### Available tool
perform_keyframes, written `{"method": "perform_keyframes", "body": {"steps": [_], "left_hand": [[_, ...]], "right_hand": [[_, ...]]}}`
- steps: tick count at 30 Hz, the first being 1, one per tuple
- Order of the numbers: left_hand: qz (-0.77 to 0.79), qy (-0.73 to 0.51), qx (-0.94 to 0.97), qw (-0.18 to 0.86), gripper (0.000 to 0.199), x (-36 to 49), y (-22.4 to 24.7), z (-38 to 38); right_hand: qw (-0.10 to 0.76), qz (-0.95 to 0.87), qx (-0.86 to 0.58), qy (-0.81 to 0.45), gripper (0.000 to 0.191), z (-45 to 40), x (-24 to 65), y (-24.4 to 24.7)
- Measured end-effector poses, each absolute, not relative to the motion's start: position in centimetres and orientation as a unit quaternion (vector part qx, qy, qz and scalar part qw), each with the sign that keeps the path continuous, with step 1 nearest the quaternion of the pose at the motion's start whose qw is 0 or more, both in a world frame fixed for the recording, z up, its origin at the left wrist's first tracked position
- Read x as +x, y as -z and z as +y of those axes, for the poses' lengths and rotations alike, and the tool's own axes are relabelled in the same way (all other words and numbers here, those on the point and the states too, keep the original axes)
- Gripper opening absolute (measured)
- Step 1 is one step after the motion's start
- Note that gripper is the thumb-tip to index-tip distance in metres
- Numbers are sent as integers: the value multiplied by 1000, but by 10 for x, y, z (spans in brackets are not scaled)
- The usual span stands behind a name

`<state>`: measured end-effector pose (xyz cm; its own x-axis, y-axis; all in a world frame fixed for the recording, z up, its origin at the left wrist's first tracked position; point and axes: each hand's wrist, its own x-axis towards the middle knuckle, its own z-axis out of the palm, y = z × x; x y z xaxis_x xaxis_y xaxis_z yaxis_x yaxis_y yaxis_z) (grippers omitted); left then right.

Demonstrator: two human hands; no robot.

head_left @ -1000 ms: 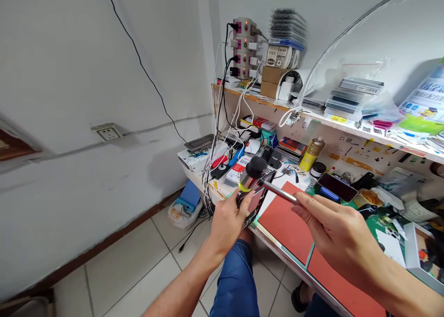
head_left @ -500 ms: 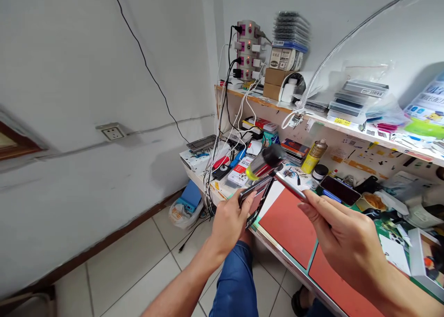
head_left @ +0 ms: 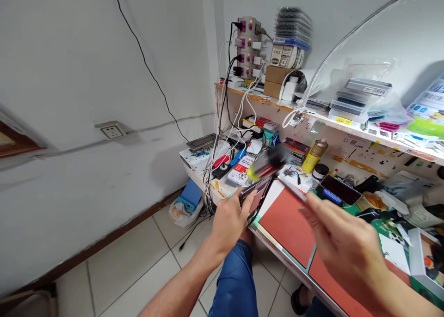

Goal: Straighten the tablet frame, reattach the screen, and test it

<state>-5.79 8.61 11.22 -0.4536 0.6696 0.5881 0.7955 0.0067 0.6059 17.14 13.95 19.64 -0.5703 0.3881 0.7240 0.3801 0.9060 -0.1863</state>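
An opened phone (head_left: 258,200) is tilted up over the desk's front edge, with my left hand (head_left: 231,220) wrapped round its near side. My right hand (head_left: 338,229) pinches the end of a thin metallic tool (head_left: 292,189), whose far tip reaches toward the phone's upper end. Whether the tip touches is unclear from blur. Just behind the phone is a blurred object with a dark top and a yellow end (head_left: 267,163). Below the right hand lies a red mat (head_left: 287,220).
A crowded shelf (head_left: 256,94) runs above the desk, holding a socket tower (head_left: 249,46) and boxes. Cables hang down at the desk's left end. A yellow can (head_left: 314,156), a dark phone (head_left: 340,190) and an open white box (head_left: 418,257) stand or lie on the right.
My right hand and the tool have shifted slightly and look more blurred. The dark-topped object also looks more smeared. My left hand stays on the phone, almost unmoved.
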Motion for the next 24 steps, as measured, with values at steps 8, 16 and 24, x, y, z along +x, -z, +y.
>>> {"method": "perform_keyframes", "body": {"steps": [8, 16, 24], "left_hand": [[-706, 459, -534, 69, 30, -59, -114, 86], [-709, 463, -527, 72, 24, -61, -114, 84], [-705, 473, -524, 68, 22, -60, -118, 83]], "right_hand": [[421, -882, -212, -15, 23, 141, 170, -186], [371, -909, -188, -12, 29, 139, 168, -177], [417, -884, -211, 9, 24, 137, 169, -183]]}}
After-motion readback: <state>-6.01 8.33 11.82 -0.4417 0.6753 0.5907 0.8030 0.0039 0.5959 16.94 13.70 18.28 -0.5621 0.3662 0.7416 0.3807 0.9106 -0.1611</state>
